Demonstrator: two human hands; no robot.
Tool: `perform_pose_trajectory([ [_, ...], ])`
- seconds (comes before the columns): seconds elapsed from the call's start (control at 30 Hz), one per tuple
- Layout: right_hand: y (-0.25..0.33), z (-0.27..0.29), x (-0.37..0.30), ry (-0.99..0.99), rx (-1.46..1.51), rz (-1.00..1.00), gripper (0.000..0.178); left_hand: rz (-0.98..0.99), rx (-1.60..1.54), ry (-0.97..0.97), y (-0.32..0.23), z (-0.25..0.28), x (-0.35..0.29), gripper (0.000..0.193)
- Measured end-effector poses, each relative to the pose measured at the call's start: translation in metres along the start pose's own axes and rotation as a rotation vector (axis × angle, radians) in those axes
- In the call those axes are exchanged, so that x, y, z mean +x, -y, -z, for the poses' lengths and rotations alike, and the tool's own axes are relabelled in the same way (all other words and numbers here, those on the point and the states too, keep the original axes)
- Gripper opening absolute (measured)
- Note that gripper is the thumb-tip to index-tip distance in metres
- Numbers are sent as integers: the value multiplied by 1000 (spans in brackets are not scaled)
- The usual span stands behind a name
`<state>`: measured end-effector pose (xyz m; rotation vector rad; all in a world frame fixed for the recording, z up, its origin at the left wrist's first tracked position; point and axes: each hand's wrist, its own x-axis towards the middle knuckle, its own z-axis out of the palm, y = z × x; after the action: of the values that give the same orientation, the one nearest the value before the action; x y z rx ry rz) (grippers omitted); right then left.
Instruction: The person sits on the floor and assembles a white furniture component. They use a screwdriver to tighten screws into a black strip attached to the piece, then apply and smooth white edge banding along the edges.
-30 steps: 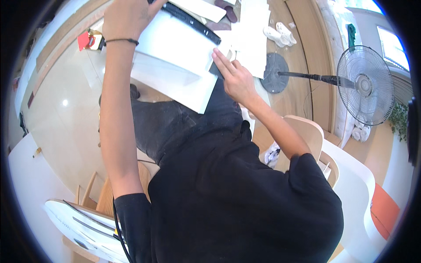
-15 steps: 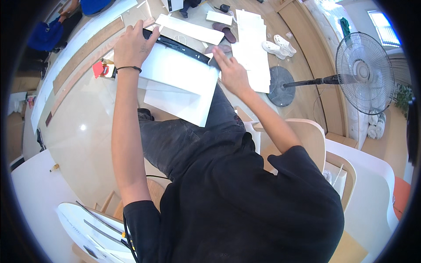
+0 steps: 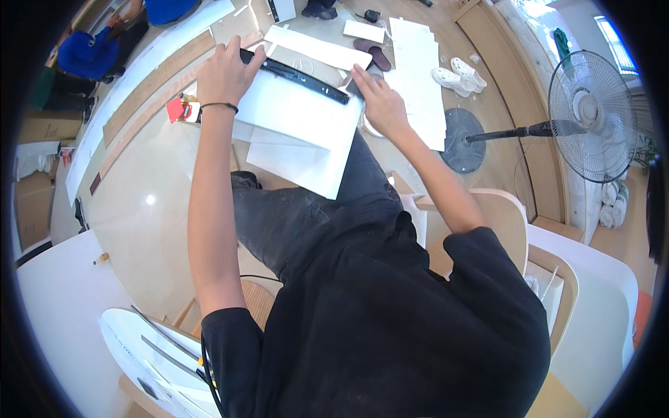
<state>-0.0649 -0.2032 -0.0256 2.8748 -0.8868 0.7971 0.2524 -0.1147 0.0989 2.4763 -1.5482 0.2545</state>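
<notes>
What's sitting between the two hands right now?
In the head view, a long black rail runs from the left hand to the right hand, lying along the top edge of a white panel on the lap.

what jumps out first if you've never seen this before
Two bare arms reach out over a white panel lying across the person's lap, the left hand and right hand at either end of a long black rail on its far edge. At the right stands a big pedestal fan, with more white boards on the floor beyond.
</notes>
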Motion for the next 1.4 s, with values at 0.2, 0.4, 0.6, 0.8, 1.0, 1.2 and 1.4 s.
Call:
perform_pose_trajectory([
  [0.2, 49, 38, -43, 285, 156, 0, 76, -6, 17, -13, 2, -2, 1, 67],
  [0.4, 56, 49, -34, 136, 36, -30, 71, -13, 11, -30, 4, -5, 0, 69],
  [0.6, 75, 56, -36, 258, 178, 124, 78, -26, 48, -35, 8, -4, 3, 68],
  [0.8, 76, 65, -30, 265, 158, -67, 79, -49, 71, -51, 13, -10, 5, 68],
  [1.0, 71, 62, -30, 158, 73, 13, 78, -98, 52, -126, 17, -18, 6, 67],
  [1.2, 93, 57, -83, 208, 304, 237, 70, -62, 50, -90, 14, -13, 7, 70],
  [1.4, 95, 64, -110, 245, 566, 40, 74, -313, 132, -657, -6, 7, -10, 42],
])
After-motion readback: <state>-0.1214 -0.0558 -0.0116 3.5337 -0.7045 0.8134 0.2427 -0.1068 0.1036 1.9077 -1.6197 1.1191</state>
